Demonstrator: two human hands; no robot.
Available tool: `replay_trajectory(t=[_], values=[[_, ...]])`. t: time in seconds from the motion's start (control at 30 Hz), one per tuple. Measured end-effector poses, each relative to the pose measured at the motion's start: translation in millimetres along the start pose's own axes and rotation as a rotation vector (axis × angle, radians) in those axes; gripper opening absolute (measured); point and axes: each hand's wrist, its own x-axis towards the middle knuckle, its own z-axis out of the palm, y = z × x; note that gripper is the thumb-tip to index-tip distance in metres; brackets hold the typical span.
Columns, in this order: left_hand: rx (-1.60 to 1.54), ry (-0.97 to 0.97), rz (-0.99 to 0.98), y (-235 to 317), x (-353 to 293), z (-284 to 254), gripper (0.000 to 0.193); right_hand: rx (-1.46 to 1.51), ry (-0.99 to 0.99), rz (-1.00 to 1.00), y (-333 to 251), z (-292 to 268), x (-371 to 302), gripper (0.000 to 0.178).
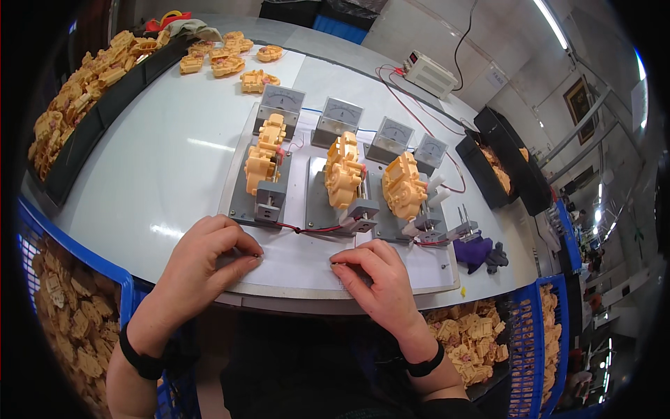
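Observation:
My left hand (209,257) is over the near edge of the white board (300,269), its thumb and forefinger pinched together. A tiny dark thing shows at those fingertips, too small to name. To its right, my right hand (377,279) is pinched in the same way, with a speck at its fingertips that I cannot make out. Beyond the hands, three yellow plastic gearbox-like housings stand on grey test fixtures: a left housing (264,155), a middle housing (344,171) and a right housing (405,187). Red and black wires (307,230) run along the fixtures' near side.
Several analog panel meters (338,115) stand behind the fixtures. A power supply (429,73) sits at the back. Loose housings (227,64) lie far left, beside a heaped black bin (105,112). Blue crates (77,244) flank me. A purple cloth (474,253) lies on the right.

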Motion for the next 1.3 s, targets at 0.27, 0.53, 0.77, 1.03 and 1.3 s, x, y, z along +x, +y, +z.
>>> replay_trajectory(t=[0.27, 0.53, 0.77, 1.03, 1.3], values=[[0.029, 0.006, -0.004, 1.7, -2.5, -1.9, 0.009, 0.015, 0.001, -0.023, 0.7, 1.6, 0.9, 0.011], [0.002, 0.001, -0.028, 3.8, -2.6, -2.4, 0.009, 0.010, -0.003, -0.013, -0.6, 0.9, -1.1, 0.011], [0.015, 0.002, -0.028, 5.2, -0.7, -0.3, 0.009, 0.002, 0.009, -0.050, 2.8, -0.7, 1.0, 0.012], [0.029, 0.037, 0.003, 2.9, 0.3, 1.2, 0.010, -0.001, 0.006, -0.035, -0.4, -3.1, 0.9, 0.013], [-0.009, 0.061, -0.054, 1.2, -3.0, 1.1, 0.011, 0.030, -0.063, 0.023, -3.2, -5.8, -3.4, 0.018]])
